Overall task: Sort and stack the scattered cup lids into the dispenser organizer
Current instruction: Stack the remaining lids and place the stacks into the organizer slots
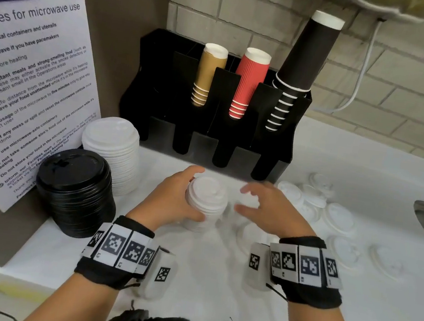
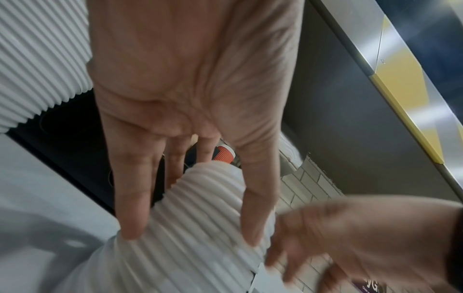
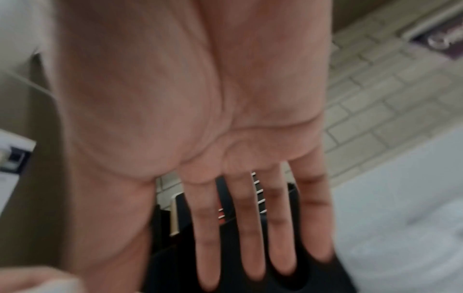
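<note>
The left hand (image 1: 173,198) grips a white lid stack (image 1: 206,202) on the worktop (image 1: 216,282). The right hand (image 1: 274,211) hovers beside it, fingers spread and empty. Black lids (image 1: 74,190) and loose lids (image 1: 338,217) flank them before the organizer (image 1: 207,143).

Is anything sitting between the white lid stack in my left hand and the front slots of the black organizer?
Nothing visible does. The left hand holds the lid stack just in front of the organizer, with only bare counter between them. The front slots look empty, though their insides are dark.
</note>
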`<state>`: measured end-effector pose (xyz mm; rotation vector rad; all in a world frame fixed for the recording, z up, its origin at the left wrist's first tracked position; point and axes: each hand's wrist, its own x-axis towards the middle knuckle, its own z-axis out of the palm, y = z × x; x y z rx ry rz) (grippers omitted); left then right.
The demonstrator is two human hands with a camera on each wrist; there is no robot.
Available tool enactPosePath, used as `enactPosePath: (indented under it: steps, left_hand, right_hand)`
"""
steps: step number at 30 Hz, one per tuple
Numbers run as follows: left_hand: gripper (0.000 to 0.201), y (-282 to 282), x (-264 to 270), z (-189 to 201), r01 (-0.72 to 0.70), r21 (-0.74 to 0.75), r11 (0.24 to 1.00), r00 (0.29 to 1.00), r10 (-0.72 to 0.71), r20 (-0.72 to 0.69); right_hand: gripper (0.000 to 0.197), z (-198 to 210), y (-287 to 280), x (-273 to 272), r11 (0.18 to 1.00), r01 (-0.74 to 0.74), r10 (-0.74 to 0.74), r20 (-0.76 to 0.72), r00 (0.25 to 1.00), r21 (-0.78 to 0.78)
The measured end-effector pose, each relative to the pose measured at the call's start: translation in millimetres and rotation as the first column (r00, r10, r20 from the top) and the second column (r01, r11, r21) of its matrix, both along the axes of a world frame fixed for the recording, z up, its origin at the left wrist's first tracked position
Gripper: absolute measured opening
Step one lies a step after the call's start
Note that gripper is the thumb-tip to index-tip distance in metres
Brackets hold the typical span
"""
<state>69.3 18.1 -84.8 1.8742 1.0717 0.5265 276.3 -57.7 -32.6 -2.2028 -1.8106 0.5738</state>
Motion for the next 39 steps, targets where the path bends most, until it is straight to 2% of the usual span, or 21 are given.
enactPosePath:
  steps: [2, 4, 7, 11, 17, 20, 23, 27, 31, 36, 39]
  left_hand:
    - [0.096, 1, 1, 1, 0.009, -0.002, 1.0, 1.0, -0.009, -0.014]
    - [0.095, 1, 1, 4, 0.016, -0.004, 1.0, 0.999, -0.016, -0.027]
    - [0.091, 0, 3, 7, 0.021, -0.01, 1.0, 1.0, -0.021, -0.022]
    - [0.082, -1, 7, 8, 0.023, -0.009, 1.0, 1.0, -0.023, -0.005]
    - [0.082, -4, 15, 7, 0.038, 0.001, 0.999, 0.999, -0.038, 0.001]
    - [0.083, -5, 18, 5, 0.047, 0.012, 0.999, 0.999, -0.047, -0.008]
    - [0.083, -8, 23, 4, 0.037, 0.03, 0.999, 0.999, -0.037, -0.017]
    - [0.083, -14, 29, 7, 0.042, 0.054, 0.998, 0.999, -0.041, -0.023]
    - [0.088, -19, 32, 9, 0.038, 0.034, 0.999, 0.999, -0.038, 0.005]
    - [0.114, -21, 31, 8, 0.029, -0.009, 1.0, 0.999, -0.028, 0.042]
    - [0.122, -22, 32, 7, 0.03, -0.011, 0.999, 0.999, -0.029, 0.043]
  right_hand:
    - [0.061, -7, -12, 9, 0.977, 0.045, -0.027, 0.088, 0.996, -0.207]
    - [0.073, -13, -19, 11, 0.947, 0.082, -0.05, 0.11, 0.993, -0.312]
    - [0.079, -19, -21, 10, 0.924, 0.104, -0.056, 0.138, 0.989, -0.369]
    - [0.072, -24, -21, 9, 0.923, 0.11, -0.068, 0.127, 0.99, -0.368]
    - [0.058, -20, -27, 13, 0.952, 0.108, -0.097, 0.053, 0.994, -0.288]
    - [0.051, -8, -33, 20, 0.975, 0.088, -0.098, -0.036, 0.995, -0.204]
    - [0.051, 4, -36, 21, 0.997, 0.073, -0.076, -0.206, 0.975, -0.026]
    - [0.05, 9, -30, 2, 0.979, 0.07, 0.007, -0.374, 0.927, 0.193]
    - [0.053, 3, -19, -16, 0.968, 0.054, 0.029, -0.324, 0.945, 0.243]
    - [0.05, 2, -10, -25, 0.972, 0.029, 0.026, -0.228, 0.973, 0.232]
    - [0.047, 3, -5, -28, 0.975, -0.003, 0.048, -0.199, 0.979, 0.223]
